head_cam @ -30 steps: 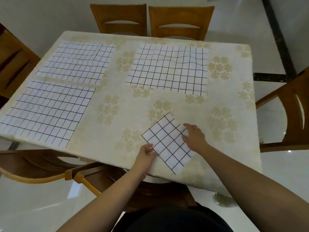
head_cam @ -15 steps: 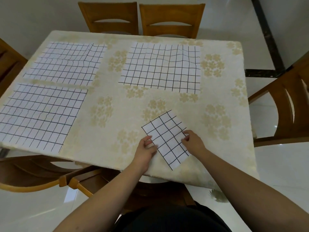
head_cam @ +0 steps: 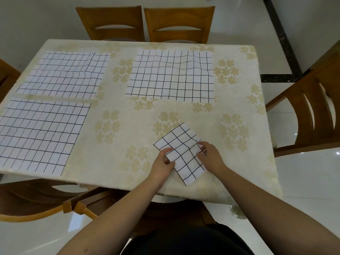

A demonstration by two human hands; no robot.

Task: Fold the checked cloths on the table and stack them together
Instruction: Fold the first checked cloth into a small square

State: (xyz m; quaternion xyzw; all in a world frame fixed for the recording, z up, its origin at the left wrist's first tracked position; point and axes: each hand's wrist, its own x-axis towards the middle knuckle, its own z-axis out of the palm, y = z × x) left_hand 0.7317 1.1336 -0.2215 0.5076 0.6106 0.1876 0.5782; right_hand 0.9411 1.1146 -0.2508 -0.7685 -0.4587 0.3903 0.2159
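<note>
Hands (head_cam: 185, 159) pinch opposite edges of small folded checked cloth (head_cam: 181, 153), rumpled rectangle.

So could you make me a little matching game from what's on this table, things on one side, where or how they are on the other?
Things:
1. small folded black-checked white cloth
2. flat checked cloth with the widest squares
3. wooden chair with curved slats
4. left hand

Places or states:
A. beside the table's right edge
B. far side, right of centre
C. gripping a cloth edge
D. near edge, held between both hands

Pairs: 1-D, 2-B, 3-A, 4-C
</note>
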